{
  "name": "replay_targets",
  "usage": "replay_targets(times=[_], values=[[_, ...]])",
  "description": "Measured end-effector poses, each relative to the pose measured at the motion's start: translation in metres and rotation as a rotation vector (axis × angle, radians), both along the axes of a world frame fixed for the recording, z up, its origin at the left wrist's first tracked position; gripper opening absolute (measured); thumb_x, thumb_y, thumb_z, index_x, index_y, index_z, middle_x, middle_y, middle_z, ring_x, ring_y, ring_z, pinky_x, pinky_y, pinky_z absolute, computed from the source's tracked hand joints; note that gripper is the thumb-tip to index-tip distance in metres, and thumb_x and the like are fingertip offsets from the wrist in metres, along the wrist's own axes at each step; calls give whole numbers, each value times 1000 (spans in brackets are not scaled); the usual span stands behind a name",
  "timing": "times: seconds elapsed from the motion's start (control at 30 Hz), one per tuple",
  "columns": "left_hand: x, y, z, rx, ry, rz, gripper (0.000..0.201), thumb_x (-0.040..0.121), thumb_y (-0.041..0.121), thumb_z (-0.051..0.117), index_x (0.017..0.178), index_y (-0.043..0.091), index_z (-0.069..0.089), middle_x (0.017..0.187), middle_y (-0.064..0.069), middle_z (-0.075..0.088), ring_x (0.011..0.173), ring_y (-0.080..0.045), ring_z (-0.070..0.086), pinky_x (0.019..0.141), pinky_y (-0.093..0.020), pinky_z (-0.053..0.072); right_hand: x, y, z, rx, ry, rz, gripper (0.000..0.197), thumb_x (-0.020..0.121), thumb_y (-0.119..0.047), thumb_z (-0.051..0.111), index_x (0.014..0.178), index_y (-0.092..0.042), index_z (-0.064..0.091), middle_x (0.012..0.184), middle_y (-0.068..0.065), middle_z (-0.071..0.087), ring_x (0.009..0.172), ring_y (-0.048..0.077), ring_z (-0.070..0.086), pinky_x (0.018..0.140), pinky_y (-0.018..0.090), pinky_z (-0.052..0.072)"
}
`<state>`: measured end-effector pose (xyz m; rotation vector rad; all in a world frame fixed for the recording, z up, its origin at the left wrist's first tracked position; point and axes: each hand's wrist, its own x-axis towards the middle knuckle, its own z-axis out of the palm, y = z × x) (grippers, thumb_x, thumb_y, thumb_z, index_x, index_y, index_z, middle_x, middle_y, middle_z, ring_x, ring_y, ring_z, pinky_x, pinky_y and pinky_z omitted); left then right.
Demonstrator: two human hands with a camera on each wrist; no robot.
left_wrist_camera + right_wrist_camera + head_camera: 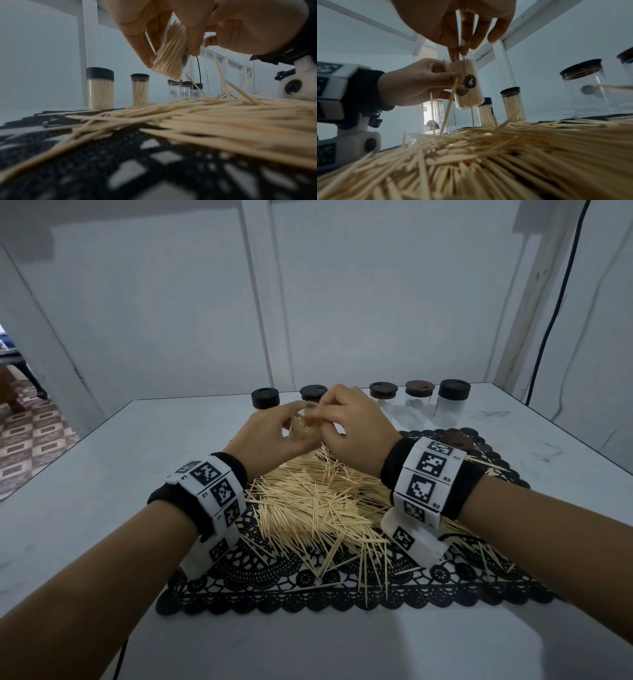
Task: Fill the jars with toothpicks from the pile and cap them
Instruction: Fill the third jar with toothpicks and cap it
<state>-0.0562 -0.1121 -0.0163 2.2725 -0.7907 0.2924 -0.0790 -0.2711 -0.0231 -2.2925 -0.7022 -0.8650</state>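
My left hand grips a clear jar, uncapped and nearly full of toothpicks, above the far edge of the toothpick pile. The right hand hovers over the jar mouth, its fingertips pinching a few toothpicks that point down into it. The right wrist view shows the jar tilted slightly, the left hand wrapped round its side and the right fingertips at the rim. In the left wrist view the jar hangs between the left fingers. A brown cap lies on the mat.
A black lace mat lies under the pile on the white table. Along the back stand two black-capped jars of toothpicks and three capped empty jars. White walls enclose the table.
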Motion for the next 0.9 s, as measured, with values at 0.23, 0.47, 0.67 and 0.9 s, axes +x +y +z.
replay_targets(times=[0.23,0.47,0.67,0.9], values=[[2,1,-1,36,-38,41,48,79,30,72,124,27,55,91,24,55,80,18,49,70,5,34,-3,1,5,17,80,-18,50,79,-24,30,110,-7,65,101,10,58,92,24,52,81,46,45],[6,1,-5,-8,-119,58,52,76,31,76,123,19,56,103,14,57,96,-2,54,81,-6,40,-1,-1,1,78,-32,5,50,74,-22,30,95,-6,72,99,17,54,83,23,48,70,46,48],[12,4,-8,-46,-168,40,52,76,22,75,123,17,54,115,10,56,108,-8,53,93,-24,44,-3,-2,2,12,32,-63,46,76,-12,36,108,-9,69,114,19,49,88,28,49,75,48,48],[11,3,-7,-58,-206,7,53,76,19,75,124,14,54,112,14,53,105,2,48,88,-9,38,-6,0,4,-8,100,-32,50,74,-10,37,116,-7,63,123,19,43,98,28,48,80,48,48]])
